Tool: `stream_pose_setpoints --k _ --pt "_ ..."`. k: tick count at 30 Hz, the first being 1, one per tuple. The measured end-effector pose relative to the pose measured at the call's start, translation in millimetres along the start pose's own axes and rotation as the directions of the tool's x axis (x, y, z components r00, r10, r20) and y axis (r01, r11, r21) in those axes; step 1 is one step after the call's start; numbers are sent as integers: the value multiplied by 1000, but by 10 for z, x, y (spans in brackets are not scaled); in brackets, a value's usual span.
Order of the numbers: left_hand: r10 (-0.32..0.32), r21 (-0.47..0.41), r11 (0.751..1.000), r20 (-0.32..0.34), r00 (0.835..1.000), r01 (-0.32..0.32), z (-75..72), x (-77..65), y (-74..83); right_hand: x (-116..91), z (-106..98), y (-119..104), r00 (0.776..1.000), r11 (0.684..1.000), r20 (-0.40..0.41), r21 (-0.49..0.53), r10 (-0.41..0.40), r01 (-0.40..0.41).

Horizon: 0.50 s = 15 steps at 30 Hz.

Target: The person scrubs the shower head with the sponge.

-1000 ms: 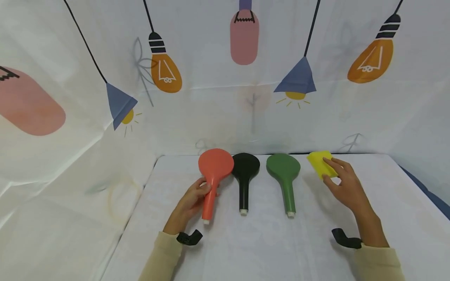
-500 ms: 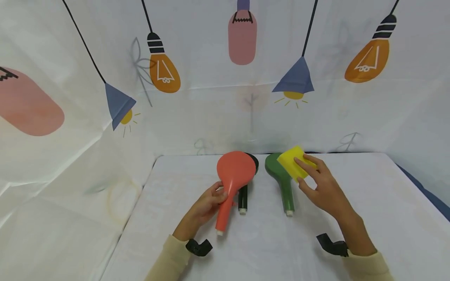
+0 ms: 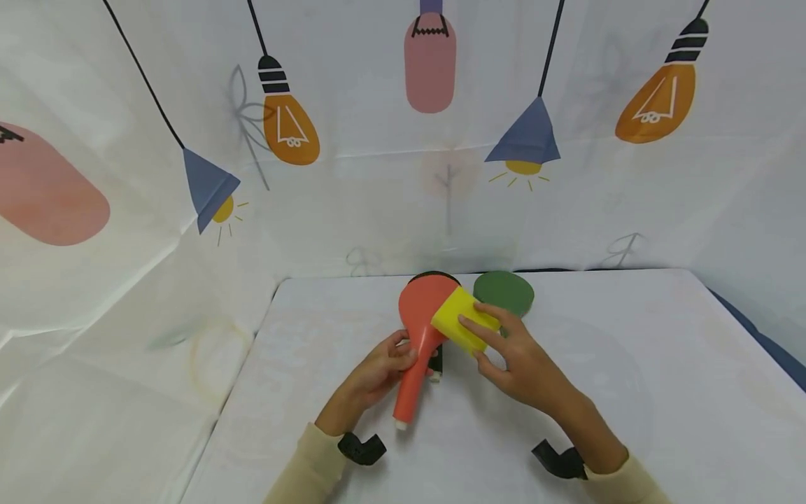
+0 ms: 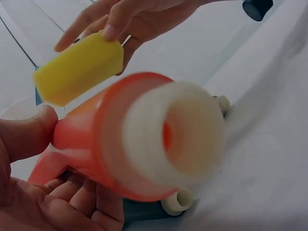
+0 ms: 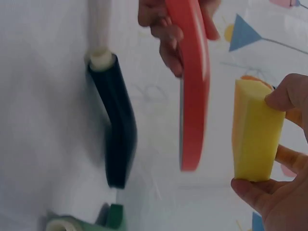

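Note:
My left hand point(image 3: 382, 369) grips an orange-red shower head point(image 3: 426, 297) by its handle, lifted off the table, round face up and away. In the left wrist view its white hollow connector point(image 4: 180, 134) points at the camera. A yellow sponge point(image 3: 462, 320) is pinched between the thumb and fingertips of my right hand point(image 3: 519, 360). It overlaps the head's right side in the head view, while the right wrist view shows a gap between the sponge point(image 5: 259, 130) and the orange-red shower head point(image 5: 195, 96). A black shower head point(image 3: 438, 360) lies mostly hidden behind the orange-red one.
A green shower head point(image 3: 504, 292) lies on the white table point(image 3: 630, 392) to the right of the black one, its handle hidden by my right hand. Behind the table stands a white sheet point(image 3: 378, 210) printed with lamps and bulbs.
My left hand has carried the orange-red shower head to the right, in front of the black one. My right hand has brought the sponge leftward across the green shower head to the orange-red one.

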<state>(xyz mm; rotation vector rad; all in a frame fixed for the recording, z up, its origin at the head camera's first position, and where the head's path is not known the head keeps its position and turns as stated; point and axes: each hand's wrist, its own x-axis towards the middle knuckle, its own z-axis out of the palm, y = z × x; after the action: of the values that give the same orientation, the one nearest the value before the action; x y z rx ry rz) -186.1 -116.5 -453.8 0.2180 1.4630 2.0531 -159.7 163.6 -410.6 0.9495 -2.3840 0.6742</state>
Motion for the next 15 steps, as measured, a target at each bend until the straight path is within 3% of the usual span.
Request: stream_pose_setpoints --k 7,15 --pt "-16 22 1000 46 999 15 36 13 -40 -18 145 -188 999 999 38 19 -37 36" --pt "-5 57 998 59 998 1 79 5 -62 -50 224 -248 994 999 94 -3 -51 51"
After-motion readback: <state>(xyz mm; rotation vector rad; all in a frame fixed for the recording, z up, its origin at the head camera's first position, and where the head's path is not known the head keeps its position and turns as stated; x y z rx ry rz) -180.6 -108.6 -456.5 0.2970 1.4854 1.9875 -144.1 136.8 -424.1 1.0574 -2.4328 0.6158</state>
